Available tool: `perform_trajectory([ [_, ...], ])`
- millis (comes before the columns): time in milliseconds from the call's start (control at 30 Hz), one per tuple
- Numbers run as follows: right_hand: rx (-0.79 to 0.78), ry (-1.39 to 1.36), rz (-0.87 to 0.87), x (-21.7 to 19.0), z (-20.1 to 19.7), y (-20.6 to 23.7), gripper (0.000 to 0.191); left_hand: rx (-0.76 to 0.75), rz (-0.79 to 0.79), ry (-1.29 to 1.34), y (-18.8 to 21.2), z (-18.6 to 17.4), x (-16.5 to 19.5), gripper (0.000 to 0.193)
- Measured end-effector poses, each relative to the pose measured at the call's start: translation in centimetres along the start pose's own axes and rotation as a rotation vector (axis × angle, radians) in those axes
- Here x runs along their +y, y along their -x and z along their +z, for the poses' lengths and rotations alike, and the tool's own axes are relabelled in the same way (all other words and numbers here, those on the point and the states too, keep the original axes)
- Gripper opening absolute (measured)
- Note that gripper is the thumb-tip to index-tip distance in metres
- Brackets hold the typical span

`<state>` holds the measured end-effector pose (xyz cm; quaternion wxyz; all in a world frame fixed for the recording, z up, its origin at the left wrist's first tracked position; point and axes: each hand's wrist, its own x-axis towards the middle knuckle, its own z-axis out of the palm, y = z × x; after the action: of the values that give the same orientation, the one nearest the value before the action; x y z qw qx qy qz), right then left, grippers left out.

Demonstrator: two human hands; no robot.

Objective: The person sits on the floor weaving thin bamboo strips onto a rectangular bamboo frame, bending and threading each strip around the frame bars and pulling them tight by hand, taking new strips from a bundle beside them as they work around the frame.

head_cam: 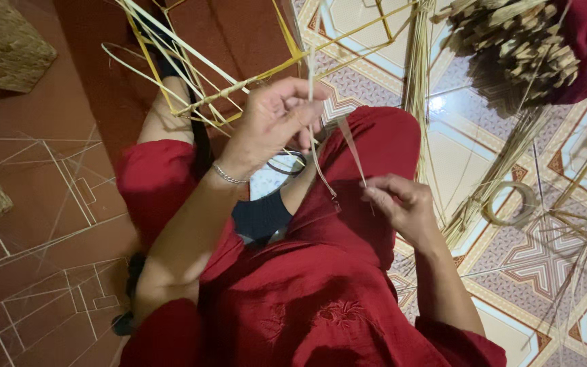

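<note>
A frame of thin yellow cane strips juts out from my lap toward the top of the view. My left hand, with a silver bracelet at the wrist, grips the frame where a wrapped rod ends. A pale flat strand runs from that hand down to my right hand, which pinches its lower end between thumb and fingers above my red-clothed knee.
I sit on a patterned tiled floor in red clothes. Loose reed stalks lie to the right, beside a roll of tape and a bundle of cut stalks. Woven baskets stand at the left.
</note>
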<state>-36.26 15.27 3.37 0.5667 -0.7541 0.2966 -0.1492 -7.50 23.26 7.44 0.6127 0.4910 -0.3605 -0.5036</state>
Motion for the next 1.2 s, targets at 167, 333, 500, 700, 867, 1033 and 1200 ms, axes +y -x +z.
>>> perform_trajectory([
  [167, -0.068, -0.300, 0.199, 0.9, 0.9, -2.7, 0.013, 0.004, -0.132, -0.028, -0.5, 1.7, -1.9, 0.025],
  [333, -0.112, -0.463, 0.244, 1.2, 2.6, -4.8, 0.013, 0.020, -0.145, -0.024, -1.6, 1.2, -3.7, 0.025],
  [500, -0.121, -0.441, 0.194, 0.8, 2.7, -5.3, 0.012, 0.024, -0.132, 0.008, -2.8, 1.5, -4.6, 0.023],
  [700, -0.062, -0.343, 0.049, 0.1, 2.1, -5.3, 0.021, 0.010, -0.036, 0.036, -3.2, 1.4, -3.9, 0.012],
  [867, -0.107, -0.279, 0.241, 1.0, 1.3, -4.0, 0.038, 0.009, 0.052, -0.013, -3.3, 0.5, -2.5, 0.011],
  [1033, -0.083, -0.362, 0.396, 3.0, 2.3, -3.3, 0.027, -0.019, 0.058, 0.019, -3.5, 0.6, -1.5, 0.010],
  [1200, 0.007, -0.125, 0.383, 4.9, 2.9, -3.0, 0.016, -0.021, 0.082, 0.012, -3.3, -0.2, -0.3, 0.010],
])
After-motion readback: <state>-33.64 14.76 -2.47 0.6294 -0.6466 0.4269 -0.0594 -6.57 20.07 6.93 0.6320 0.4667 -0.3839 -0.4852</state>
